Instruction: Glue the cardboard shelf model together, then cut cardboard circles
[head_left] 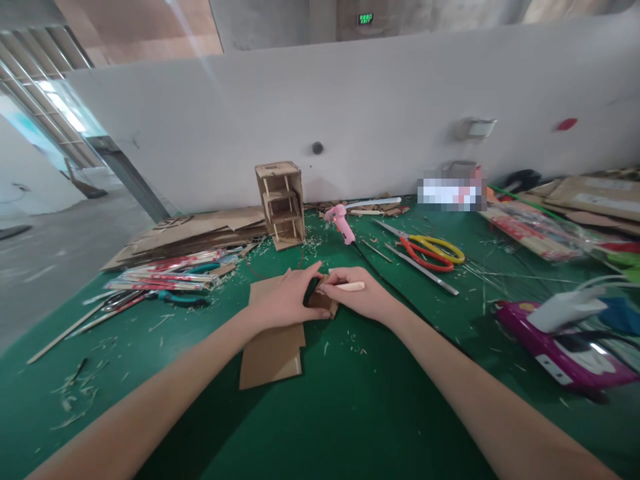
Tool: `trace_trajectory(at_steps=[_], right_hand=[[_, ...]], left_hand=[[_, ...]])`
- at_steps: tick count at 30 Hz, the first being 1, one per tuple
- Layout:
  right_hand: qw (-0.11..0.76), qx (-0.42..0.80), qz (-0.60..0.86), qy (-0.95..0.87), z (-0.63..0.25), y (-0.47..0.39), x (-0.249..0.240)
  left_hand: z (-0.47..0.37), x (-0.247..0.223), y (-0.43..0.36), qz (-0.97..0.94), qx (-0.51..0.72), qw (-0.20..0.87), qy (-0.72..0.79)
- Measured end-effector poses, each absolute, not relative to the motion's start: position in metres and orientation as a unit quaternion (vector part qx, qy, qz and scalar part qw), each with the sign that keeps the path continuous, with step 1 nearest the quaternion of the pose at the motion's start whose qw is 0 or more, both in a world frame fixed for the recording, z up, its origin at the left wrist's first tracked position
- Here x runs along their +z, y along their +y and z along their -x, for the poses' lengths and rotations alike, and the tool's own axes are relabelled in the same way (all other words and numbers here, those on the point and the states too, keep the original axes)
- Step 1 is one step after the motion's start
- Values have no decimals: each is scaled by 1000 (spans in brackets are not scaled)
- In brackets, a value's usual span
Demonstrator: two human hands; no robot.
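Note:
My left hand point(285, 297) lies over a flat cardboard sheet point(273, 357), its thumb and fingers around a small brown cardboard piece point(321, 301). From the right, my right hand point(357, 290) meets it with the fingers pinched together. A pale wooden stick point(351, 287) is held in that hand, its blunt end pointing right. The stick's other end is hidden by the fingers. Behind the hands stands a small cardboard shelf point(283, 207) with stick supports. A pink glue gun point(343, 223) rests to its right.
Wrapped sticks point(165, 273) and teal-handled pliers point(183, 299) lie left, by stacked cardboard point(200, 233). Right are scissors point(435, 250), a metal blade point(425, 270) and a purple power strip point(565, 347). A black cable point(385, 280) runs beneath my right arm. Shavings are scattered about.

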State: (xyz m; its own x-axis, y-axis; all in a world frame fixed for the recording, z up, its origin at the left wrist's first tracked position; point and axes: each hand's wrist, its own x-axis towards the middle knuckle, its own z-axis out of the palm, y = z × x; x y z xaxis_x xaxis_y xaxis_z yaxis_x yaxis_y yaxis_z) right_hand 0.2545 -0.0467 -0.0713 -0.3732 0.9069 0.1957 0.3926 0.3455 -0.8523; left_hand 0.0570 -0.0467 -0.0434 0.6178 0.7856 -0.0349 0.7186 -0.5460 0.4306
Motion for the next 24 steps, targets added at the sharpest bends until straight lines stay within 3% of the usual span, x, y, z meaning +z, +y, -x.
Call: trace_trajectory(at_steps=[5, 11, 24], right_hand=[[351, 371, 439, -739, -254, -47, -72], [371, 369, 441, -729, -255, -48, -71], [374, 320, 475, -729, -254, -49, -71]], left_hand=[[-56, -45, -48, -882, 57, 214, 416], [-64, -61, -55, -871, 107, 118, 464], [-65, -57, -56, -861, 124, 154, 469]])
